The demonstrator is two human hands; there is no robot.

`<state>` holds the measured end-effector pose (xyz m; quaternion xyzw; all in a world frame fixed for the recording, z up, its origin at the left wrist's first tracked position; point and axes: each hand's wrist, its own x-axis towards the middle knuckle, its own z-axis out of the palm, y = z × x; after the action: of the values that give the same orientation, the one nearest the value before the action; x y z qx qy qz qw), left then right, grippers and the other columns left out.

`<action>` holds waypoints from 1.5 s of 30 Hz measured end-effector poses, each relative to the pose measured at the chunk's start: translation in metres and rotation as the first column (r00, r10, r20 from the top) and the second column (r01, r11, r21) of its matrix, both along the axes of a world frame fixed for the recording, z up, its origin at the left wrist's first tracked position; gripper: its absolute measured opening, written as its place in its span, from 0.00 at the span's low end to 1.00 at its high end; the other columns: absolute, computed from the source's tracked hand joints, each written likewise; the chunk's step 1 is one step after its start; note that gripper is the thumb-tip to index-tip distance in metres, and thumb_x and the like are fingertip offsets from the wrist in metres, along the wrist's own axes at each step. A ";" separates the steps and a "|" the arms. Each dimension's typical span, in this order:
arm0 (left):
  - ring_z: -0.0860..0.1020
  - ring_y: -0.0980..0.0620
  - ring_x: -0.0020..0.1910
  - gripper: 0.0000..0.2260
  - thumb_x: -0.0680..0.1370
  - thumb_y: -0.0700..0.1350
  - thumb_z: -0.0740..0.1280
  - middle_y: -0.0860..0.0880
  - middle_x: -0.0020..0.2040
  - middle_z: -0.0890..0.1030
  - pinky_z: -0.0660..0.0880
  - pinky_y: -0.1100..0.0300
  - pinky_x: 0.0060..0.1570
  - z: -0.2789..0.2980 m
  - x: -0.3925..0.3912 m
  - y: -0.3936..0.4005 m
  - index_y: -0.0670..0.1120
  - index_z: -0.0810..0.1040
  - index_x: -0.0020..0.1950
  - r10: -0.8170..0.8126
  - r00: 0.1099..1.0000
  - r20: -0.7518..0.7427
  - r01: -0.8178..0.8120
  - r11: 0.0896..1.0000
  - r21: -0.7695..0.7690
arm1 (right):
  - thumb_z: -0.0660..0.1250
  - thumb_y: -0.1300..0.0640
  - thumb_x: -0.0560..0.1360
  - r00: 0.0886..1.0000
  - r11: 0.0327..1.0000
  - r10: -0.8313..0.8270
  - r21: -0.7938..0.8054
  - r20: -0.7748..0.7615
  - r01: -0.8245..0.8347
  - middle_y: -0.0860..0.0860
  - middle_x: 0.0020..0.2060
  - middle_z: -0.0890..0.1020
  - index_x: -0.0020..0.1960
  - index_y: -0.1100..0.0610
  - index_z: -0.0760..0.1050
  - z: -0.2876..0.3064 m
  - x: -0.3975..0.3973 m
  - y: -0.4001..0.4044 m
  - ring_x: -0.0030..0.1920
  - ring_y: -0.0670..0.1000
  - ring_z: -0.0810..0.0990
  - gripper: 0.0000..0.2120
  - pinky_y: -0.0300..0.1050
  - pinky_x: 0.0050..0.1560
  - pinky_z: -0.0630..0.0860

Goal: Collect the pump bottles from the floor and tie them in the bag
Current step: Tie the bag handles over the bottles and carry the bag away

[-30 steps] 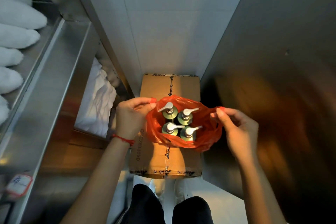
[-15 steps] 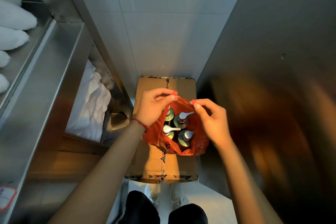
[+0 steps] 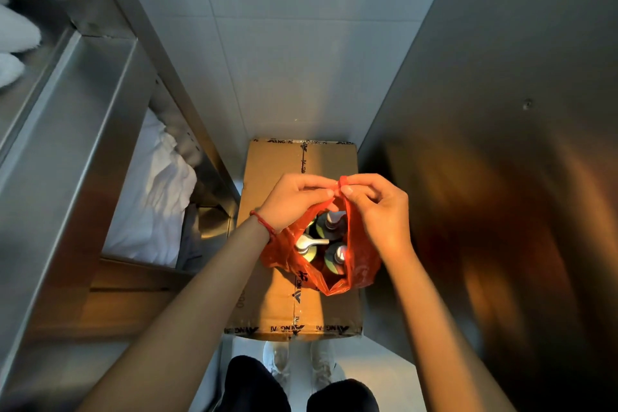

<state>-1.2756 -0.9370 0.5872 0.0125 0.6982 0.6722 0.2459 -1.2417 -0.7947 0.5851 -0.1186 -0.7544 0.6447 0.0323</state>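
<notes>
**Clerk:** Fingertips (image 3: 329,192) of the left hand (image 3: 294,201) were pinched on one handle of the red bag (image 3: 359,273); those of the right hand (image 3: 381,211) were pinched on the other handle. Both pinches met above the bag's mouth, thumbs nearly touching. No finger was spread.

**Checker:** Contents?

**Clerk:** Pump bottles (image 3: 309,247), green-bodied with white pump heads, standing upright inside the bag. Three showed clearly; a fourth seemed partly hidden under the left hand. None was seen on the floor.

**Checker:** Location of the bag?

**Clerk:** It rested on a taped cardboard box (image 3: 277,308), toward the box's right half. The box stood on the floor between a steel shelf unit (image 3: 77,130) on the left and a steel panel (image 3: 501,144) on the right. White linen (image 3: 150,197) lay on the lower shelf. Shoes (image 3: 301,361) were just below the box edge.

**Checker:** Step in hand?

**Clerk:** Judged as the start of the knot; collecting looked done. To do it well: cross the handles high above the pump heads, keep both pinches firm so the thin film does not slip, and draw the knot down evenly so no bottle tips.
</notes>
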 end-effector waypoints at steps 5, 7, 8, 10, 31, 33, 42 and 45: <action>0.81 0.55 0.38 0.08 0.71 0.31 0.67 0.51 0.34 0.83 0.77 0.62 0.47 -0.008 -0.002 0.001 0.41 0.81 0.45 -0.118 0.993 0.031 0.117 0.993 0.014 | 0.73 0.61 0.67 1.000 1.000 0.008 0.020 -0.002 -0.008 0.57 0.39 0.83 0.37 0.49 0.81 0.001 -0.005 0.003 0.41 0.50 0.82 0.07 0.40 0.46 0.77; 0.80 0.51 0.40 0.06 0.71 0.33 0.67 0.45 0.38 0.82 0.77 0.59 0.49 -0.010 -0.003 0.004 0.37 0.80 0.47 -0.125 0.992 0.018 0.125 0.992 -0.002 | 0.73 0.60 0.66 1.000 0.998 0.020 0.052 -0.014 -0.019 0.58 0.41 0.83 0.37 0.49 0.81 0.001 -0.006 0.002 0.45 0.49 0.80 0.06 0.34 0.46 0.74; 0.80 0.51 0.39 0.06 0.72 0.33 0.67 0.45 0.38 0.82 0.77 0.59 0.48 -0.012 -0.003 0.006 0.36 0.80 0.47 -0.120 0.993 0.007 0.121 0.993 -0.007 | 0.73 0.60 0.66 0.999 0.997 0.030 0.065 -0.021 -0.029 0.57 0.41 0.83 0.37 0.49 0.81 0.000 -0.007 0.001 0.46 0.49 0.79 0.06 0.31 0.46 0.72; 0.80 0.56 0.33 0.04 0.73 0.34 0.66 0.50 0.32 0.83 0.78 0.65 0.42 -0.014 -0.003 0.009 0.36 0.80 0.45 -0.099 0.995 -0.005 0.099 0.995 -0.011 | 0.73 0.60 0.67 0.998 0.994 0.047 0.096 -0.047 -0.043 0.55 0.40 0.83 0.37 0.49 0.81 -0.002 -0.010 0.000 0.47 0.49 0.78 0.06 0.30 0.47 0.70; 0.73 0.59 0.23 0.11 0.74 0.40 0.67 0.52 0.22 0.77 0.69 0.70 0.28 -0.007 -0.006 0.003 0.32 0.79 0.37 0.210 0.976 -0.054 -0.214 0.971 -0.101 | 0.70 0.66 0.69 0.995 0.995 -0.092 0.038 -0.041 0.094 0.48 0.34 0.80 0.36 0.54 0.78 -0.014 0.011 -0.004 0.36 0.38 0.77 0.08 0.29 0.40 0.71; 0.72 0.60 0.21 0.10 0.74 0.39 0.66 0.53 0.21 0.77 0.68 0.72 0.26 -0.005 -0.006 0.003 0.37 0.78 0.34 0.202 0.979 0.032 -0.199 0.977 -0.074 | 0.70 0.65 0.69 0.996 0.997 0.000 0.074 -0.085 0.006 0.49 0.35 0.80 0.38 0.56 0.79 -0.014 0.016 -0.010 0.38 0.40 0.77 0.05 0.29 0.43 0.71; 0.70 0.62 0.19 0.10 0.74 0.38 0.67 0.55 0.19 0.75 0.66 0.72 0.24 -0.005 -0.004 -0.001 0.43 0.78 0.32 0.183 0.981 0.062 -0.183 0.983 -0.015 | 0.76 0.56 0.64 0.998 0.959 0.051 0.279 -0.031 -0.041 0.47 0.42 0.76 0.46 0.51 0.75 -0.025 0.008 -0.016 0.46 0.45 0.75 0.13 0.37 0.47 0.72; 0.75 0.62 0.23 0.07 0.73 0.36 0.67 0.55 0.23 0.79 0.71 0.72 0.27 -0.007 -0.005 -0.004 0.41 0.79 0.35 0.143 0.990 -0.012 -0.143 0.990 -0.014 | 0.75 0.53 0.65 0.986 0.941 0.149 0.295 0.075 -0.165 0.45 0.44 0.79 0.54 0.48 0.75 -0.026 0.002 -0.010 0.49 0.43 0.75 0.19 0.36 0.49 0.70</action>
<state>-1.2805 -0.9407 0.5806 -0.0360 0.7035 0.6829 0.1933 -1.2395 -0.8042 0.5587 -0.0683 -0.8514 0.5197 -0.0211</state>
